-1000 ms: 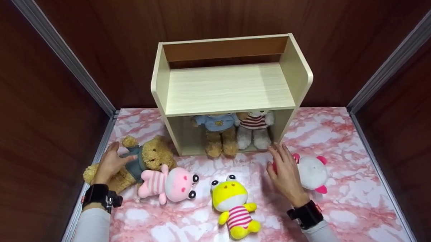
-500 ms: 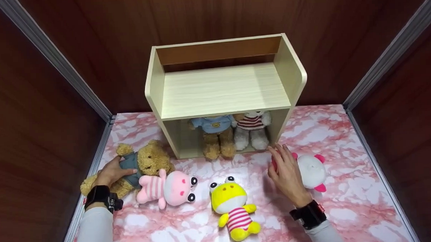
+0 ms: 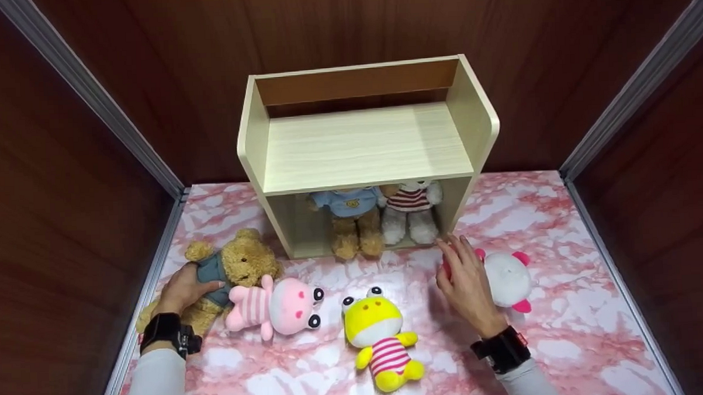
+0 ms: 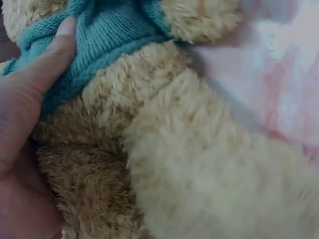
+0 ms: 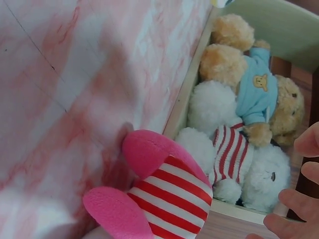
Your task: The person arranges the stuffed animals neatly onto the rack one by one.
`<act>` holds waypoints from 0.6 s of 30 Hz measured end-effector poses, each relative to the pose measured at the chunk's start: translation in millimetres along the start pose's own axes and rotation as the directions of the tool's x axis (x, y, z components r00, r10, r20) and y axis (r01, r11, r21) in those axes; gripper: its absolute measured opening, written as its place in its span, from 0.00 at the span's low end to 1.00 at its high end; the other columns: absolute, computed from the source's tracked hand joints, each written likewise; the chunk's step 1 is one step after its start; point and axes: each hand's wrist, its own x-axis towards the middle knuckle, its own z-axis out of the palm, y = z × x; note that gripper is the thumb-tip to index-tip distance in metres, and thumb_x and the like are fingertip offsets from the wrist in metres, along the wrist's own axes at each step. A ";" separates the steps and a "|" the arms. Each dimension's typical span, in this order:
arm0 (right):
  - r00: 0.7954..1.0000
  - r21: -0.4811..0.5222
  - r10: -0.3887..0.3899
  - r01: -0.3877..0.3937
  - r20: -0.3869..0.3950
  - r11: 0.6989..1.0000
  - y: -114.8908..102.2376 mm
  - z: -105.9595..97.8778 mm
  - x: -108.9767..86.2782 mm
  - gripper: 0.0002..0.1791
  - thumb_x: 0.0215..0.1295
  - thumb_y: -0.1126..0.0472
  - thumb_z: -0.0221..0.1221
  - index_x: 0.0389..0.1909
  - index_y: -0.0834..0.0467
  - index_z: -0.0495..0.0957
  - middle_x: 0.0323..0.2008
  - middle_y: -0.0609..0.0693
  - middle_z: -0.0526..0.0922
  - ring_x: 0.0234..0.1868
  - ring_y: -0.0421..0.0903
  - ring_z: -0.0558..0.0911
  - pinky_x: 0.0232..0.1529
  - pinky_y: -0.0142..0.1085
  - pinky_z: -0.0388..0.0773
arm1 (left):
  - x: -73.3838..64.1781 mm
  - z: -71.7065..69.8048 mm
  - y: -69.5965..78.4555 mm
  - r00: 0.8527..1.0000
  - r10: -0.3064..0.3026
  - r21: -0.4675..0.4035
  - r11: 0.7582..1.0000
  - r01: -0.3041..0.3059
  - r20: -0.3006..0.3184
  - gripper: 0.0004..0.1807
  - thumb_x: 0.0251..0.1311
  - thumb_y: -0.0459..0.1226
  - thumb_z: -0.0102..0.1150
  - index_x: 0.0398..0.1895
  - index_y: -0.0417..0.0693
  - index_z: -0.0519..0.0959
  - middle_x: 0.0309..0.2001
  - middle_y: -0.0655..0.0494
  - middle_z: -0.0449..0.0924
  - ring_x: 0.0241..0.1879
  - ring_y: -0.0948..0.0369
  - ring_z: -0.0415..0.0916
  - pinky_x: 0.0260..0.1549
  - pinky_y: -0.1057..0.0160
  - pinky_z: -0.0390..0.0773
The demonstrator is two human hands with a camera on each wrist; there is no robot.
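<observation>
My left hand grips a tan teddy bear in a teal knit sweater round its middle. In the left wrist view, the thumb lies across the sweater and the other fingers are mostly hidden by the bear. My right hand is over the body of a white-headed plush toy with pink ears, its fingers extended and loosely spread. That toy's red-and-white striped body and pink legs show in the right wrist view. A pink striped frog plush lies against the teddy bear's side.
A pale wooden shelf stands at the back. In its lower compartment sit a blue-shirted bear and a white plush in a striped top. A yellow frog plush lies in front on the marbled surface. Dark panels enclose the space.
My left hand has closed round the teddy bear, whose lower body has shifted slightly. The head view has tilted a little. The right hand stays over the white-headed plush.
</observation>
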 end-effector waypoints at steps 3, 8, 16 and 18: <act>1.000 0.000 -0.001 0.001 -0.005 1.000 0.1 0.8 1.1 0.33 0.54 0.73 0.66 0.65 0.65 0.76 0.65 0.70 0.74 0.67 0.72 0.71 0.62 0.69 0.68 | -4.0 5.4 -4.9 0.999 0.017 -0.011 1.000 -0.018 -0.038 0.47 0.63 0.58 0.68 0.62 0.21 0.68 0.52 0.24 0.76 0.49 0.35 0.77 0.46 0.40 0.78; 1.000 0.006 0.001 -0.001 0.005 1.000 -0.1 0.9 2.7 0.33 0.56 0.73 0.66 0.66 0.65 0.76 0.67 0.68 0.73 0.68 0.71 0.70 0.64 0.67 0.67 | -13.9 9.2 -11.8 0.991 -0.013 -0.092 0.996 0.001 -0.135 0.34 0.61 0.56 0.72 0.45 0.31 0.77 0.31 0.45 0.76 0.29 0.52 0.73 0.30 0.56 0.72; 1.000 0.009 0.008 -0.008 -0.006 1.000 -1.2 0.2 4.2 0.31 0.58 0.72 0.63 0.65 0.66 0.76 0.67 0.69 0.73 0.70 0.70 0.69 0.66 0.66 0.66 | -34.0 1.0 2.7 0.864 0.039 -0.068 0.994 -0.084 -0.502 0.26 0.51 0.43 0.81 0.35 0.29 0.79 0.30 0.32 0.81 0.32 0.38 0.80 0.36 0.40 0.78; 1.000 0.010 0.004 -0.004 -0.011 1.000 -1.2 0.7 4.5 0.30 0.58 0.72 0.63 0.65 0.66 0.77 0.67 0.69 0.73 0.70 0.70 0.69 0.66 0.67 0.66 | -37.0 -0.9 9.9 0.807 0.075 -0.077 0.986 -0.147 -0.586 0.28 0.48 0.39 0.82 0.42 0.26 0.79 0.36 0.27 0.82 0.38 0.33 0.81 0.41 0.37 0.77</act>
